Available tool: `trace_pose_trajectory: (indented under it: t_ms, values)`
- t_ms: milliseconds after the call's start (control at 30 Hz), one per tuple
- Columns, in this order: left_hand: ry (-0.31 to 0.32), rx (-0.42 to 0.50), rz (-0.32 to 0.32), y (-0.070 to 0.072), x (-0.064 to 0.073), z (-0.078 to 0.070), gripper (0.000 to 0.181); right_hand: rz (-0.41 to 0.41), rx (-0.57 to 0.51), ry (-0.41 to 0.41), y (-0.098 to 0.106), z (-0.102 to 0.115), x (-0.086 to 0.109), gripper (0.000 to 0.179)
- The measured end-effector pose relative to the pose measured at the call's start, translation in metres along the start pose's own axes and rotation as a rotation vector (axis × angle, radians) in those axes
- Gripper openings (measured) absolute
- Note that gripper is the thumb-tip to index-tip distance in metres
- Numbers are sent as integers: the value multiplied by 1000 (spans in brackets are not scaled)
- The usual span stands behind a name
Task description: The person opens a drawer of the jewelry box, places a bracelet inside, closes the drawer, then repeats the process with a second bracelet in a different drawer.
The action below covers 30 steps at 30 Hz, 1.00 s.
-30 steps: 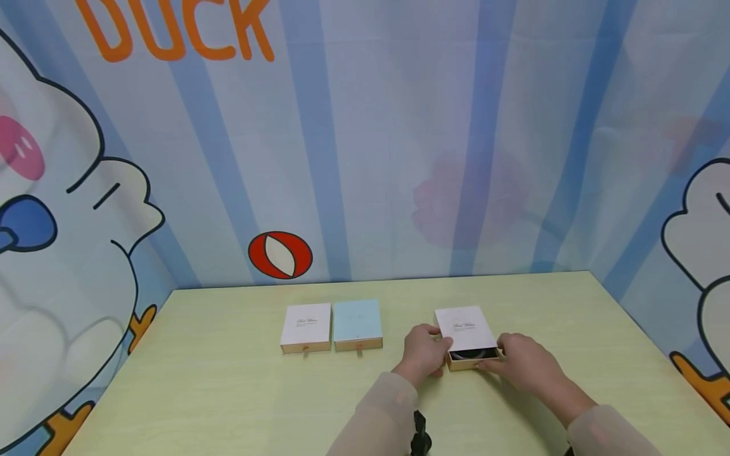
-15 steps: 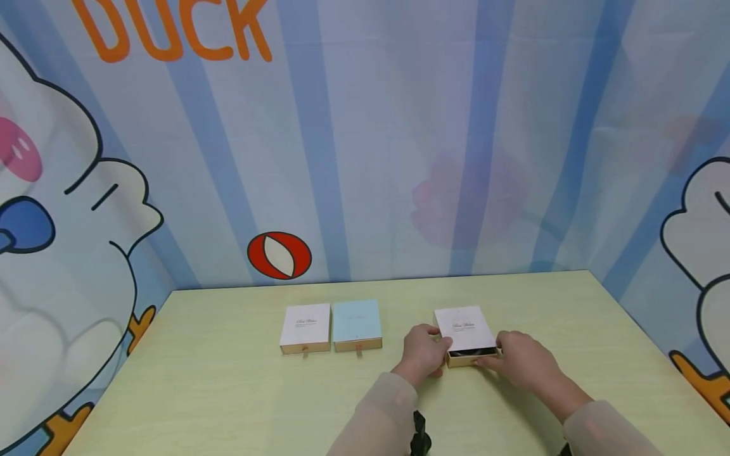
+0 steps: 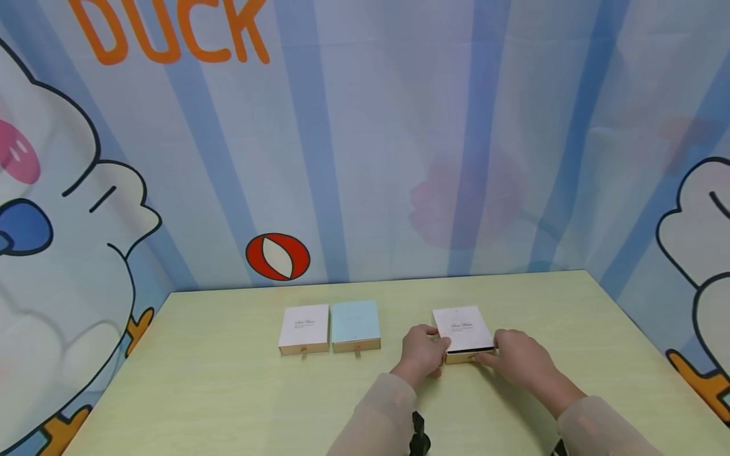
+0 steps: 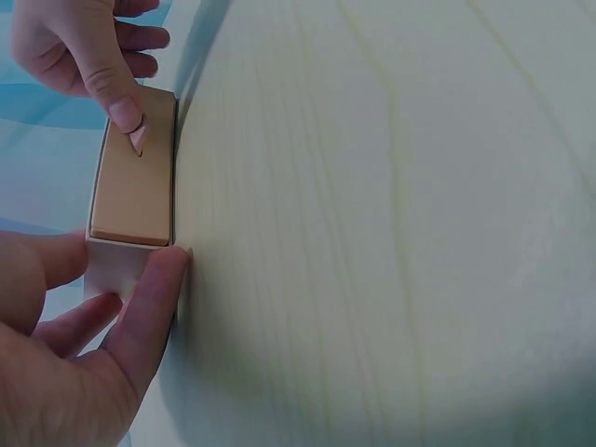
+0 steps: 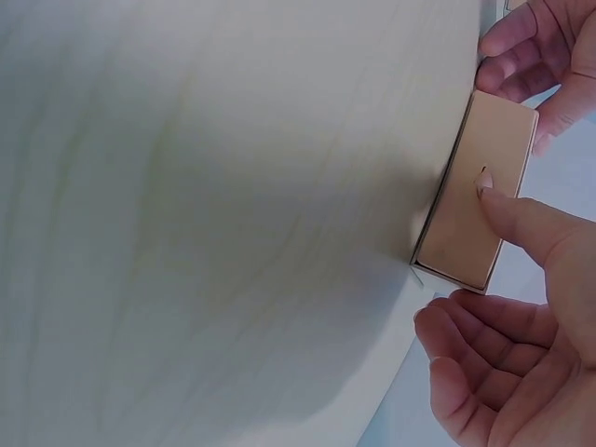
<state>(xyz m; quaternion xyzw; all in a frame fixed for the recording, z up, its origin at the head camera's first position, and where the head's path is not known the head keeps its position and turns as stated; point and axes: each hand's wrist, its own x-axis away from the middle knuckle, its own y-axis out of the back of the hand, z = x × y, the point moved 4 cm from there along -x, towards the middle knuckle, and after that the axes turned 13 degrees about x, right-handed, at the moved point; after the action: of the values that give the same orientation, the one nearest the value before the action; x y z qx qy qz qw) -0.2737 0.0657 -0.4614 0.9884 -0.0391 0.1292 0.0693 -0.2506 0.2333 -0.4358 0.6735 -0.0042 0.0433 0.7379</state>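
Observation:
A white-topped gift drawer box lies on the table at centre right, its gold drawer front facing me. A thin dark strip shows between sleeve and drawer in the head view. My left hand grips the sleeve's left side between thumb and fingers. On the other side, my right hand has its thumb pressed on the drawer front, right at a small ribbon tab. Its other fingers curl at the box's right side. The drawer's contents are hidden.
Left of my hands, another white-topped box and a light blue box stand side by side, each with a ribbon tab in front. The pale wood-look table runs back to a printed cartoon backdrop.
The drawer has slid back into its sleeve under my right thumb; the dark opening has narrowed to a thin strip. My left hand has stayed on the sleeve.

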Motion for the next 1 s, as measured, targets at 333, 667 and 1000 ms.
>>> trace_pose_trajectory:
  t_ms: [333,667,1000]
  values:
    - [-4,-19,-18,-1,-2,2,39,-29,20,-26,2,3,-1,40]
    - [-72,-103,-42,2,2,1,32,-24,-248,-36,2,1,-4,33]
    - [-95,-84,-46,1,18,-7,25,70,-489,-128,1,-5,-4,34]
